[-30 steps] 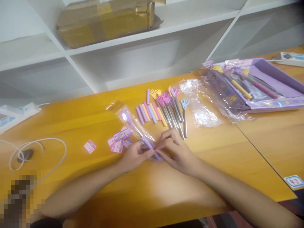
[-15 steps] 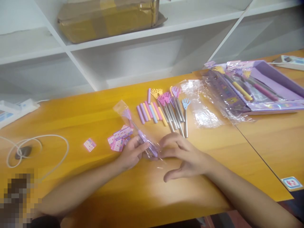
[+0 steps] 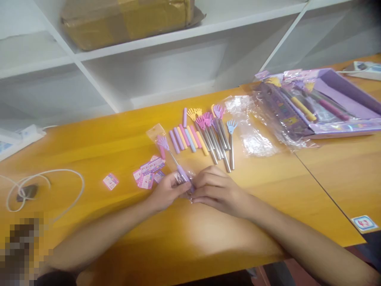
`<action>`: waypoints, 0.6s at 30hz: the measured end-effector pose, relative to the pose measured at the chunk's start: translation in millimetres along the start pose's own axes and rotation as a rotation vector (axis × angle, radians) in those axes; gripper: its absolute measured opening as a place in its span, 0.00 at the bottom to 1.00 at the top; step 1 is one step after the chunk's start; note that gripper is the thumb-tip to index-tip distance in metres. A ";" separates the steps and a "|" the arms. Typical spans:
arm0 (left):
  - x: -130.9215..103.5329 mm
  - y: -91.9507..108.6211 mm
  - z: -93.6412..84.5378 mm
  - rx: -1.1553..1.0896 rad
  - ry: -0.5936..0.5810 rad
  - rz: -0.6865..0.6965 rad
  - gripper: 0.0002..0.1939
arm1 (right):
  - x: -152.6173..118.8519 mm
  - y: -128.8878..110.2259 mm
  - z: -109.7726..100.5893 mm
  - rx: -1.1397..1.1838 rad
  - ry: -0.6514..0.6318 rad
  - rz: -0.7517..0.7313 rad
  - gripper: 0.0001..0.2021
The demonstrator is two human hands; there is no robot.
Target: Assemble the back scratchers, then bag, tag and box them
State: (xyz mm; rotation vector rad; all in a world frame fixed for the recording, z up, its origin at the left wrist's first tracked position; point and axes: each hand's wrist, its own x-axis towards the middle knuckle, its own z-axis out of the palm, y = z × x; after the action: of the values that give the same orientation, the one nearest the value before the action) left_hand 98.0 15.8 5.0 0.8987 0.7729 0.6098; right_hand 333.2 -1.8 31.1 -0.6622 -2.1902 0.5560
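A purple back scratcher [image 3: 182,173] in a clear plastic sleeve lies across my left hand [image 3: 168,191], which is closed round its handle. Its small hand-shaped head points up and away from me. My right hand [image 3: 216,190] is closed at the lower end, its fingertips pinching the sleeve near the handle's end. Beyond my hands lie several metal back scratchers [image 3: 218,135] with pink, purple, yellow and blue heads. Several pastel handle sleeves [image 3: 187,139] lie in a row beside them. Printed cards [image 3: 147,174] are piled left of my left hand.
A purple box [image 3: 351,129] with bagged back scratchers stands at the right, clear plastic bags [image 3: 256,139] beside it. One loose card [image 3: 110,181] and a white cable [image 3: 83,186] lie left. A taped carton [image 3: 127,24] sits on the shelf behind.
My right hand has moved left and closed on the lower end of the sleeve; before, its fingers were spread. My left hand keeps its hold on the back scratcher.
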 end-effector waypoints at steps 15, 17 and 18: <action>-2.6 -3.4 -3.8 0.119 0.015 0.012 0.25 | 1.7 -8.9 8.5 0.088 0.063 0.231 0.10; -3.7 -2.5 -3.4 0.129 0.003 0.005 0.25 | 1.2 -9.7 6.9 0.099 0.073 0.250 0.09; -4.3 -2.1 -3.0 0.135 -0.004 0.003 0.25 | 1.0 -9.7 5.9 0.108 0.077 0.259 0.09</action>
State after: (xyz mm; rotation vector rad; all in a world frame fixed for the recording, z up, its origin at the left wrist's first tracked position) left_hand 93.4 13.0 3.4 1.0246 0.8168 0.5637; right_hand 325.4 -9.7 33.6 -0.8996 -2.0006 0.7639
